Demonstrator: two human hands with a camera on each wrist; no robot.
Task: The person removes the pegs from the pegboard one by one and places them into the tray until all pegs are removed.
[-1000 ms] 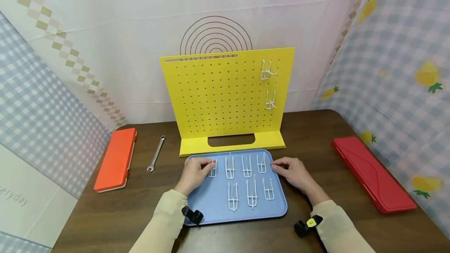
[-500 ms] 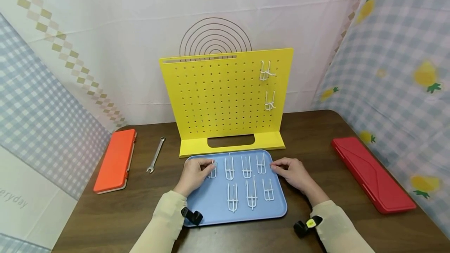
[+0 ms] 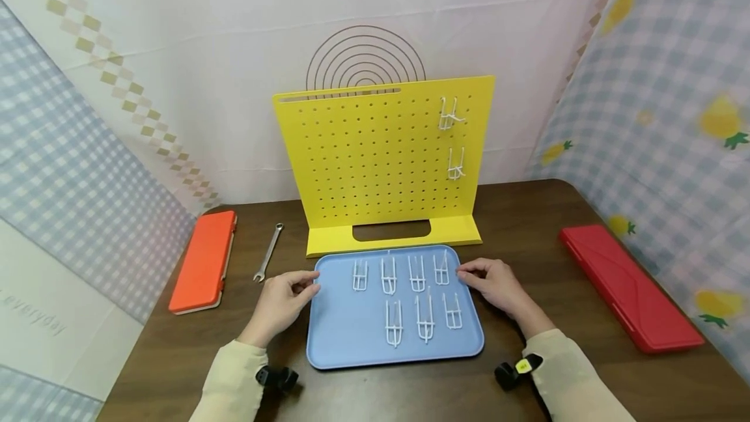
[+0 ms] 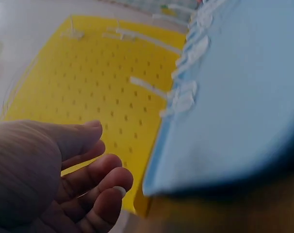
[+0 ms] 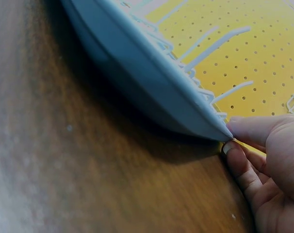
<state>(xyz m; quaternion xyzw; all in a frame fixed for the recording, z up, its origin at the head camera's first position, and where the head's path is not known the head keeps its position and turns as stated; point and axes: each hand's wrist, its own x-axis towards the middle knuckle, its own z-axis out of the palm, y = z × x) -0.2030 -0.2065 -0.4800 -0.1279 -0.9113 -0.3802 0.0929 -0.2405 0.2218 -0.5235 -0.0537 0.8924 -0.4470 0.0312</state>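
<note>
A blue tray [image 3: 346,344] lies on the table in the head view, with several white wire pegboard hooks [image 3: 424,321] in it, prongs up. My right hand [image 3: 492,285] pinches the tray's right rim between thumb and finger; the right wrist view shows the thumb [image 5: 251,128] on top of the rim and a fingertip [image 5: 236,158] below it. Beside the tray's left rim is my left hand [image 3: 284,301], fingers loosely bent around nothing. The left wrist view shows a gap between its fingertips [image 4: 120,179] and the tray. The upper-left hook [image 3: 360,277] stands free of it.
Behind the tray stands a yellow pegboard [image 3: 381,155], two white hooks [image 3: 456,165] hanging at its right side. A wrench [image 3: 269,253] and an orange case [image 3: 204,262] lie to the left. A red case [image 3: 633,288] lies at the right.
My left hand has let go of the upper-left hook and moved left, out to the tray's left rim. My right hand stays at the right rim. The head view has shifted slightly.
</note>
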